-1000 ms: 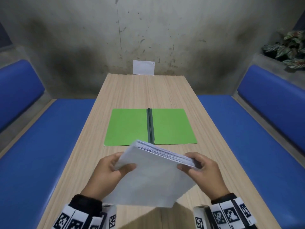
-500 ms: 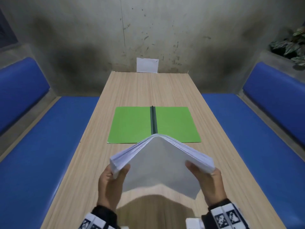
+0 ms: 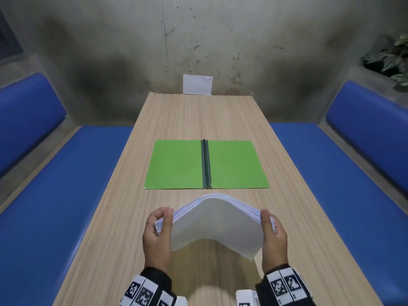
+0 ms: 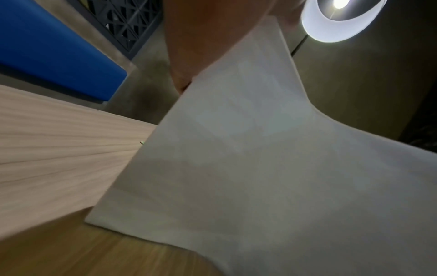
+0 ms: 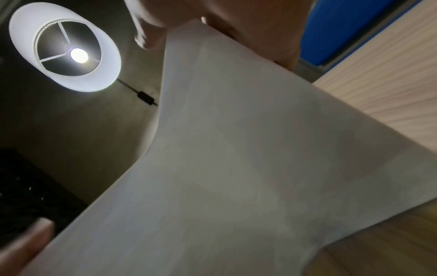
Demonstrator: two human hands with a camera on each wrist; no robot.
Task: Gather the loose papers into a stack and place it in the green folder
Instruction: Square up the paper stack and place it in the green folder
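Note:
A thick stack of white papers (image 3: 215, 226) stands on edge above the near part of the wooden table (image 3: 181, 115), bowed upward in the middle. My left hand (image 3: 160, 226) grips its left end and my right hand (image 3: 270, 226) grips its right end. The green folder (image 3: 176, 166) lies open and flat just beyond the stack, with a dark spine down its middle. In the left wrist view the paper stack (image 4: 260, 168) fills most of the frame; in the right wrist view the paper stack (image 5: 236, 168) does the same under my fingers.
Blue padded benches (image 3: 66, 184) run along both sides of the table. A small white sheet (image 3: 197, 84) leans on the stained wall at the table's far end. A leafy plant (image 3: 390, 56) sits at the upper right. A round lamp (image 5: 65, 46) hangs overhead.
The stack has turned from a tilted hold to level between both hands, bowed up in the middle, and has come lower toward the table.

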